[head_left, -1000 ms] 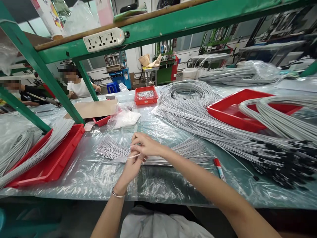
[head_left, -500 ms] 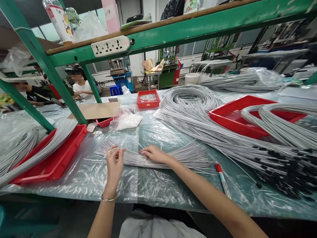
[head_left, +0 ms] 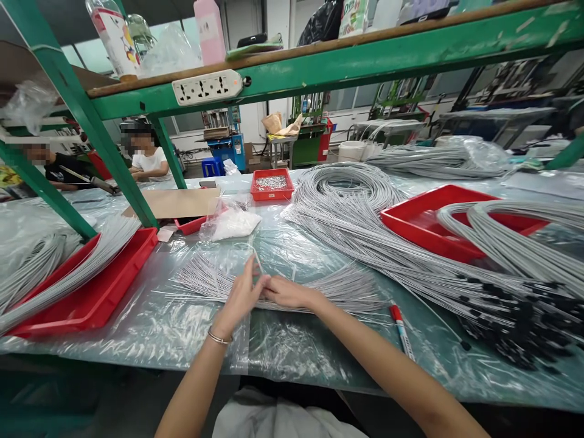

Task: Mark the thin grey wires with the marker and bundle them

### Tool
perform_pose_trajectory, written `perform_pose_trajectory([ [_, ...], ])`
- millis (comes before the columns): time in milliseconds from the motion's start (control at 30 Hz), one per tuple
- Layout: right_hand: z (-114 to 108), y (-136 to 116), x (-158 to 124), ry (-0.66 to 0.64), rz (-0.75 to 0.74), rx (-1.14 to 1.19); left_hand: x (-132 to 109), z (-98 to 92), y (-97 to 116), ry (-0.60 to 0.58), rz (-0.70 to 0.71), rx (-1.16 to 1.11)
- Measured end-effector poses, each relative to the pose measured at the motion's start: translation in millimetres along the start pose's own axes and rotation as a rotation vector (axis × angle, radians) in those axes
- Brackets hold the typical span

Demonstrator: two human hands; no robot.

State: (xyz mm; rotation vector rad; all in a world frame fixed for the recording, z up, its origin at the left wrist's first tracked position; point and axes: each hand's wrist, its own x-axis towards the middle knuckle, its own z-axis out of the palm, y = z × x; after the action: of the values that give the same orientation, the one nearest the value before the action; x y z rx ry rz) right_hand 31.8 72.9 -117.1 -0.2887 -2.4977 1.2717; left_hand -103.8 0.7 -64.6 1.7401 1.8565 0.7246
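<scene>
A flat bundle of thin grey cables (head_left: 340, 286) lies across the table in front of me, its loose ends fanned out at both sides. My right hand (head_left: 289, 292) is closed over the middle of it, fingertips at the upper strands. Reaching in from the left, my left hand (head_left: 246, 289) meets the right fingertips above the bundle. Its thumb and fingers are drawn together, slightly blurred, and what they pinch is hidden. A thin white strip (head_left: 253, 248) curves up just beyond the left fingers.
At left, a red tray (head_left: 86, 319) carries more cables. Coiled cables (head_left: 347, 182) and another red tray (head_left: 410, 234) lie at right, near black-ended cables (head_left: 515, 316). A red-capped marker (head_left: 401, 331) lies near my right forearm. Behind are a tray of small metal parts (head_left: 272, 184) and a green shelf (head_left: 319, 76).
My left hand has moved right from the bundle's left part to meet my right hand. The right hand has stayed nearly in place. The white strip now stands up behind the left fingers.
</scene>
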Motion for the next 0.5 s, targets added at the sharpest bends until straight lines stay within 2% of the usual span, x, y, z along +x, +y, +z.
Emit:
perform_pose_trajectory([
  [67, -3, 6, 1, -0.025, 0.019, 0.082, -12, 1.6, -4, -0.049, 0.024, 0.215],
  [133, -6, 10, 1, -0.07, 0.022, 0.166, -23, 2.9, -6, -0.062, 0.044, 0.316],
  [267, -11, 13, 0, -0.128, 0.03, 0.296, -28, 10.1, -8, 0.072, 0.052, 0.362],
  [333, -11, 11, -2, -0.063, 0.074, 0.279, -26, 15.4, -8, 0.135, 0.057, 0.391],
  [500, -9, -1, -7, 0.134, 0.151, 0.164, -21, 23.4, -8, 0.182, 0.082, 0.368],
])
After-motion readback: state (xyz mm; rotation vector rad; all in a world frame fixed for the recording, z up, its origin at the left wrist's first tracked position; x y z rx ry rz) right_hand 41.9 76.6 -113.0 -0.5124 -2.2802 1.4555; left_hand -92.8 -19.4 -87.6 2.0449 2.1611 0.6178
